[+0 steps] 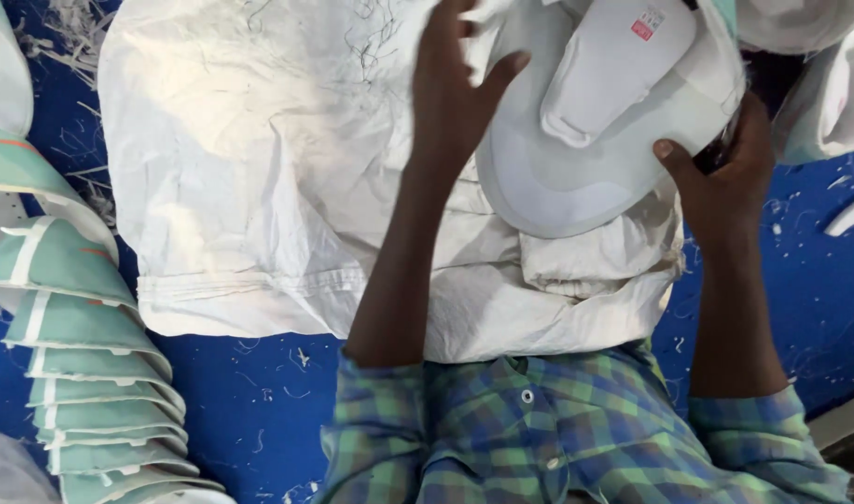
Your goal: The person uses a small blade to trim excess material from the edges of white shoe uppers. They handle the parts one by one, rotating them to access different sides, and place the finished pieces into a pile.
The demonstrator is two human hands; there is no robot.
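Both hands' grip holds a pale grey cap [576, 140], underside up.

A blue surface [259, 401] is spreading under everything, flecked all over with white threads and lint. A large crumpled white sack [259, 168] is lying across its middle, with loose dark threads showing on its upper part. Along the left edge a stack [91, 373] of mint-green and white cap pieces is curving downward, each piece overlapping the next. More pale pieces [819, 84] are crowding the top right corner. Soft, warm light is falling on the sack's upper left.
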